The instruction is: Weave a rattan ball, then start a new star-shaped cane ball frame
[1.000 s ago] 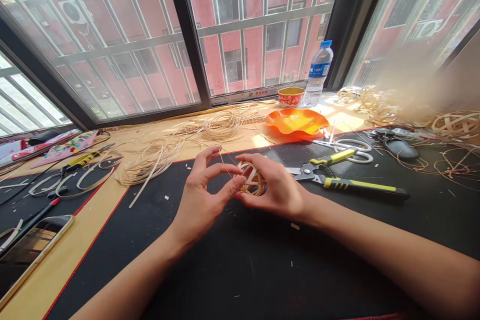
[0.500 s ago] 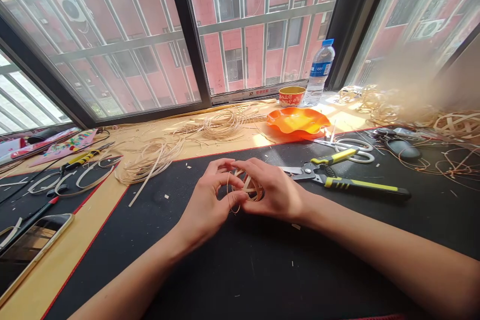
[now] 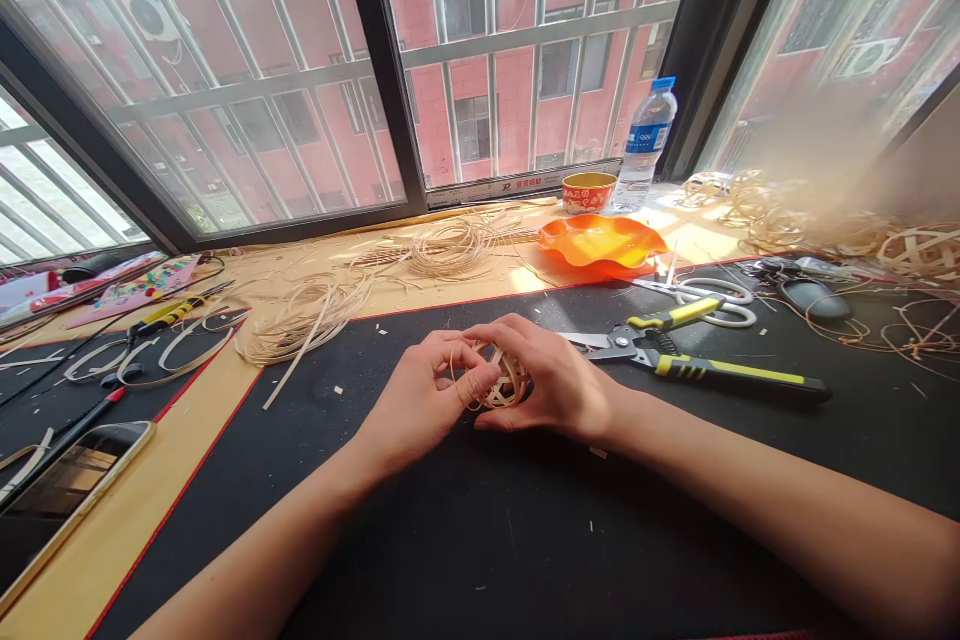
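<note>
A small open-weave ball of pale cane strips [image 3: 510, 382] is held over the black mat [image 3: 480, 530]. My right hand [image 3: 551, 375] curves round its right side and top, thumb beneath. On its left, my left hand [image 3: 431, 388] pinches a thin cane strand [image 3: 452, 360] that loops by the fingers, thumb and fingertips close against the ball. The far side of the ball is hidden by the fingers. Just beyond my right hand lie yellow-and-black shears [image 3: 660, 360], their blades pointing toward it.
Coils of cane [image 3: 307, 320] and another bundle [image 3: 450, 250] lie behind. An orange wavy dish [image 3: 600, 242], a red tin [image 3: 589, 192], a water bottle [image 3: 643, 150] and white-handled scissors [image 3: 716, 302] stand or lie back right. A phone [image 3: 67, 510] is at left.
My left hand's fingers have drawn in, and the loop of strand by them looks smaller. More of the woven ball shows between my hands. The view has shifted slightly.
</note>
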`<state>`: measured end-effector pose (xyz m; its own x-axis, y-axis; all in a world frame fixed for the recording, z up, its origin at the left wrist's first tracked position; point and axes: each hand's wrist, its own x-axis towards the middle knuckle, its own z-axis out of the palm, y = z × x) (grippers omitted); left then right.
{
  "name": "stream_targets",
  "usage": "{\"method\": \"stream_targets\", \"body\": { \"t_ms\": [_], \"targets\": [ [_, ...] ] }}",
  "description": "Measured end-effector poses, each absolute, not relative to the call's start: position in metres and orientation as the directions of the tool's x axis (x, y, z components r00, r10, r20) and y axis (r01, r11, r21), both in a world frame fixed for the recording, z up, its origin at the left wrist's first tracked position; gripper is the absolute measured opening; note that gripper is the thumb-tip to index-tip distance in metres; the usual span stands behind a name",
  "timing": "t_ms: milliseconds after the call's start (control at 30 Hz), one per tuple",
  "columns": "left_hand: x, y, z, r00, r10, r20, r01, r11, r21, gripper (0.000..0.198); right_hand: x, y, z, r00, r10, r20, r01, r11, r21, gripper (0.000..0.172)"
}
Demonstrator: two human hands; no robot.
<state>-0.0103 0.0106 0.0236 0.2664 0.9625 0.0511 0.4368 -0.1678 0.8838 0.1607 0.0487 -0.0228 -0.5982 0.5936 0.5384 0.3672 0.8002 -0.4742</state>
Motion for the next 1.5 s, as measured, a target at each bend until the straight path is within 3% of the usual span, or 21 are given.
{"method": "stream_targets", "body": {
  "t_ms": [200, 467, 667, 733, 833, 933, 1000, 1233, 1500],
  "targets": [
    [-0.011, 0.010, 0.023, 0.287, 0.958, -0.022, 0.322, -0.074, 0.944, 0.029, 0.160, 0.048, -0.023, -0.587, 0.602, 0.541, 0.341, 0.790, -0.510, 0.051],
    [-0.011, 0.010, 0.023, 0.306, 0.948, -0.088, 0.199, 0.027, 0.980, 0.034, 0.160, 0.047, -0.023, -0.576, 0.612, 0.542, 0.340, 0.782, -0.522, 0.051],
    [-0.008, 0.009, 0.030, 0.238, 0.971, -0.012, 0.167, -0.029, 0.986, 0.030, 0.162, 0.049, -0.017, -0.539, 0.672, 0.508, 0.328, 0.723, -0.608, 0.054],
    [-0.009, 0.011, 0.032, 0.133, 0.991, 0.018, 0.084, -0.029, 0.996, 0.028, 0.162, 0.049, -0.015, -0.502, 0.750, 0.430, 0.246, 0.601, -0.761, 0.062],
    [-0.012, 0.016, 0.033, -0.073, 0.997, 0.019, -0.066, -0.024, 0.998, 0.025, 0.160, 0.048, -0.012, -0.508, 0.832, 0.224, -0.063, 0.224, -0.973, 0.065],
    [-0.013, 0.018, 0.032, -0.125, 0.992, -0.026, -0.110, 0.013, 0.994, 0.020, 0.158, 0.049, -0.006, -0.566, 0.819, 0.101, -0.331, -0.113, -0.937, 0.041],
    [-0.012, 0.018, 0.030, -0.077, 0.997, -0.011, -0.082, 0.004, 0.997, 0.019, 0.158, 0.049, -0.002, -0.597, 0.801, 0.050, -0.394, -0.238, -0.888, 0.032],
    [-0.011, 0.015, 0.024, 0.070, 0.989, 0.132, 0.124, -0.139, 0.982, 0.033, 0.161, 0.050, -0.003, -0.605, 0.793, -0.071, -0.318, -0.322, -0.892, 0.038],
    [-0.015, 0.020, 0.026, 0.221, 0.973, -0.066, 0.005, 0.066, 0.998, 0.038, 0.160, 0.048, -0.002, -0.696, 0.699, -0.166, -0.258, -0.459, -0.850, 0.049]
  ]
}}
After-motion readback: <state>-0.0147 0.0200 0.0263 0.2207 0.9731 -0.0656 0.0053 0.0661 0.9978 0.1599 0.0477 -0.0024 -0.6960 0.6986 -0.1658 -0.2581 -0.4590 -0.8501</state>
